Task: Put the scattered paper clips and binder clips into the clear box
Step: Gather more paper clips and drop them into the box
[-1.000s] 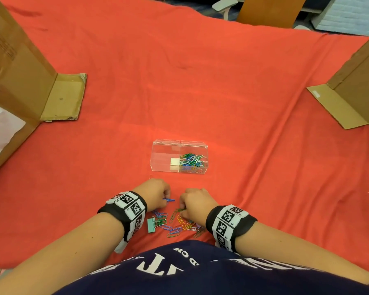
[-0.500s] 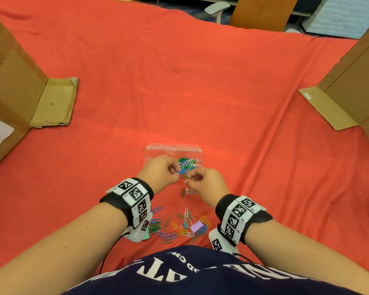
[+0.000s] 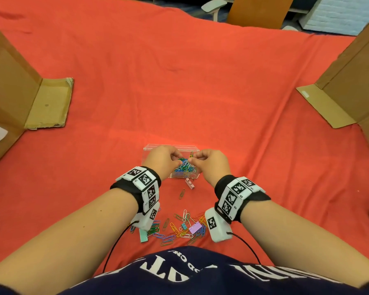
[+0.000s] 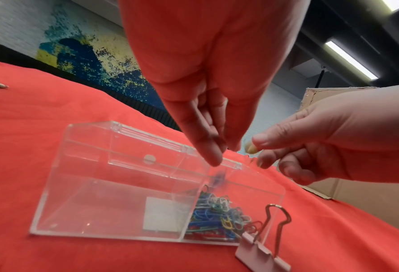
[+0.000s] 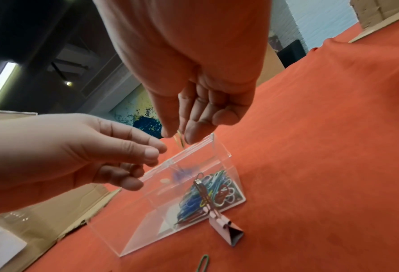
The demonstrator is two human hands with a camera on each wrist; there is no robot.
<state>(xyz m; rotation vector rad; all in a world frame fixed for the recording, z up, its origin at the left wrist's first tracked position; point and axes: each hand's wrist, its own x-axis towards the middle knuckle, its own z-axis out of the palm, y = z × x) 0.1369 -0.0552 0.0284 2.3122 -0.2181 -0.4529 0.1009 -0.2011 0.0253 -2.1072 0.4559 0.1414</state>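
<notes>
The clear box [image 3: 149, 148] stands open on the red cloth, with several coloured paper clips in its right compartment [image 4: 217, 217]. Both hands hover over it. My left hand [image 4: 222, 154] points its fingers down and holds nothing; a blurred blue paper clip [image 4: 217, 179] drops below it into the box. My right hand [image 5: 178, 137] pinches a yellowish paper clip [image 5: 180, 140] between thumb and forefinger above the box's rim. A pink binder clip [image 3: 190, 183] lies against the box's near wall, with a green paper clip [image 3: 182, 193] beside it. The scattered pile [image 3: 179, 228] lies near my body.
In the pile lie a mint binder clip [image 3: 143, 237] and a purple binder clip [image 3: 195, 227]. Cardboard walls with flaps stand at the left [image 3: 9, 81] and right [image 3: 354, 81]. Red cloth [image 3: 179, 92] stretches beyond the box.
Both hands rose from the pile and moved forward over the box. The left hand has let go of its blue paper clip, which is falling in. The right hand still pinches its clip.
</notes>
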